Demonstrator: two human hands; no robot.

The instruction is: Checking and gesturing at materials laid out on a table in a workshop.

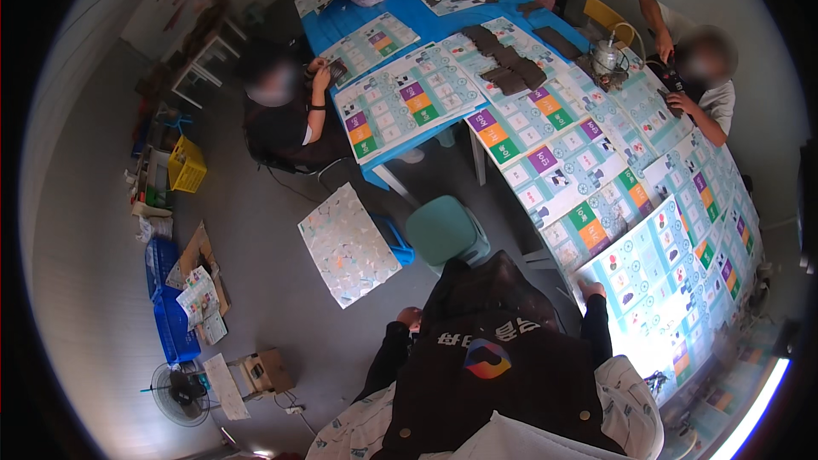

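My right hand (590, 290) is at the near left corner of a large printed sheet (635, 251) with pictures and coloured squares, its fingers closed on the edge. That sheet lies over other similar sheets on the table to my right. My left hand (411, 318) hangs low beside my dark apron (503, 324), and its fingers are mostly hidden. Nearest to it are a green stool (443, 228) and a low seat topped with a pale speckled board (348, 247).
Printed sheets (409, 102) cover the blue-topped tables, with dark cloth pieces (507, 60) stacked on them. One person (281, 94) sits at left; another (699, 77) works at right beside a metal pot (607, 60). A yellow crate (186, 163), blue bins (170, 315) and a fan (181, 393) stand left.
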